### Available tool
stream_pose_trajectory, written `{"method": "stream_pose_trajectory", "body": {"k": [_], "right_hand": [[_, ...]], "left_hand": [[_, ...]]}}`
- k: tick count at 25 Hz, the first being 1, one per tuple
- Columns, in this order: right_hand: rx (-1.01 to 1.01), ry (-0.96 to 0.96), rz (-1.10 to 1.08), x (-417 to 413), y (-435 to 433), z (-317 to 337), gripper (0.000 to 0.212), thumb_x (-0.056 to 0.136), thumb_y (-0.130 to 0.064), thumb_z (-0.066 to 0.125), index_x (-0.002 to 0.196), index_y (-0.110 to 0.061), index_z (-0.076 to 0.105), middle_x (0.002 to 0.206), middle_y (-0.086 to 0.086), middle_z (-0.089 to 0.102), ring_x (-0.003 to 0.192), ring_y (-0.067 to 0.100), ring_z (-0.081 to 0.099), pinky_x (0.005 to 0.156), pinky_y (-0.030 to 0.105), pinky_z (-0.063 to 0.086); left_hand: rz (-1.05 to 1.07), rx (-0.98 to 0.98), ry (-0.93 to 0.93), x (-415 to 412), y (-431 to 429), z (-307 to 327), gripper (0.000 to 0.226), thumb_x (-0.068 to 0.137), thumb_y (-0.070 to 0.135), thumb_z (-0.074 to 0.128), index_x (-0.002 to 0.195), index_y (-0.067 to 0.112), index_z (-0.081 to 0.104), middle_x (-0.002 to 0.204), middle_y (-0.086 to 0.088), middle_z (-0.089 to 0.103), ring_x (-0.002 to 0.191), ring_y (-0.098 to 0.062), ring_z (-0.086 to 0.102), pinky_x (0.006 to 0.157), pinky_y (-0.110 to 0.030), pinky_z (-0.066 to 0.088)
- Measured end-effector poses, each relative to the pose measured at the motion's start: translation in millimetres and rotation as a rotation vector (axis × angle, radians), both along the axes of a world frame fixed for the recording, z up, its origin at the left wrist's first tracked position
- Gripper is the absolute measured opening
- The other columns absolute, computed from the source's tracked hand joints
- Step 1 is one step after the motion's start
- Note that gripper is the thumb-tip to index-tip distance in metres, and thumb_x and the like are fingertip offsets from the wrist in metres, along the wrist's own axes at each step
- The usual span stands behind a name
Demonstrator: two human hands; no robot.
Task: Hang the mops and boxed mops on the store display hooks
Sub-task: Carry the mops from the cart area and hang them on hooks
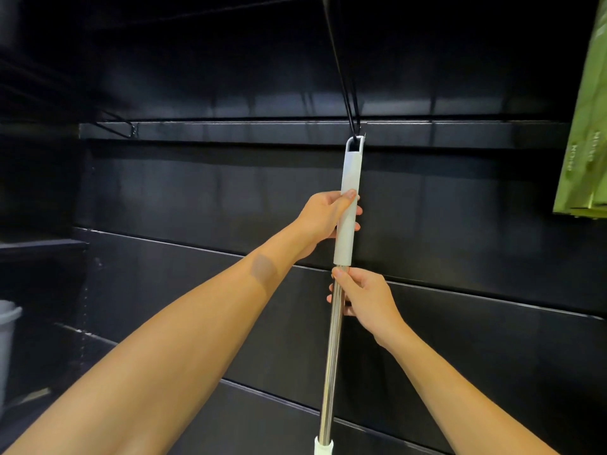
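Note:
A mop handle stands nearly upright in the middle of the view: a white grip [350, 172] on top, a shiny metal pole [331, 356] below. The loop hole at the grip's top end sits around a long black display hook [341, 77] that reaches out from the dark wall bar. My left hand [323, 218] is wrapped around the white grip. My right hand [361, 300] pinches the metal pole just under the grip. The mop head is out of view below the frame.
A green boxed mop [588, 133] hangs at the far right. Another black hook [115, 126] juts from the wall bar [262, 131] on the left. A grey bin [8, 326] stands at the left edge. The black panelled wall fills the background.

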State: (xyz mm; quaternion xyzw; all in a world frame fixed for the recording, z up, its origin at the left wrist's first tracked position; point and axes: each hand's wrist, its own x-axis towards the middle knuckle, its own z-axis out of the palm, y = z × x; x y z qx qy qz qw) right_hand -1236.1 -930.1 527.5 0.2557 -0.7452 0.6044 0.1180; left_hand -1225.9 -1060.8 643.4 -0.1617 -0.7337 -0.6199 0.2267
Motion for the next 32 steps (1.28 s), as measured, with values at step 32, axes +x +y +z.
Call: {"method": "stream_pose_trajectory", "body": {"k": [32], "right_hand": [[0.502, -0.422, -0.108, 273.0, 10.1, -339.7, 0.046, 0.089, -0.024, 0.080, 0.132, -0.023, 0.063, 0.127, -0.003, 0.063, 0.118, 0.019, 0.063, 0.092, 0.024, 0.043]], "left_hand": [[0.142, -0.667, -0.502, 319.5, -111.8, -476.6, 0.049, 0.100, 0.043, 0.061, 0.146, 0.028, 0.054, 0.148, 0.006, 0.054, 0.135, -0.016, 0.054, 0.111, -0.035, 0.046]]}}
